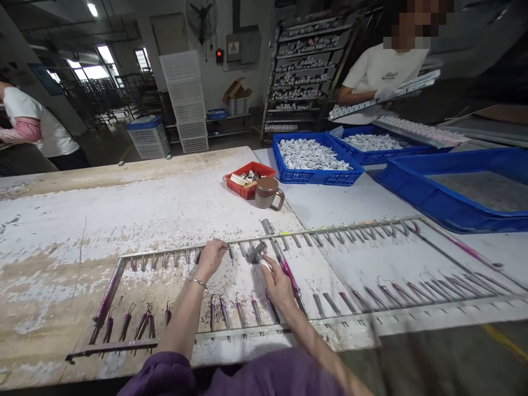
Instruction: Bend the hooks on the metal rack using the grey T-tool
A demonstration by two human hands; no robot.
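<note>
A long metal rack frame lies flat on the worktable, with several short grey and purple prongs along its two long bars. In my right hand is a hammer; its grey head is just below the far bar and its pale handle runs into my fingers. My left hand is closed at the far bar, thumb and fingers pinched together. Whatever those fingertips hold is too small to make out. Beside them a grey prong hangs from the bar.
A brown mug and a red basket of small parts stand beyond the frame. Blue crates of pale pieces are behind at right. A co-worker holds long strips there; another person is at far left.
</note>
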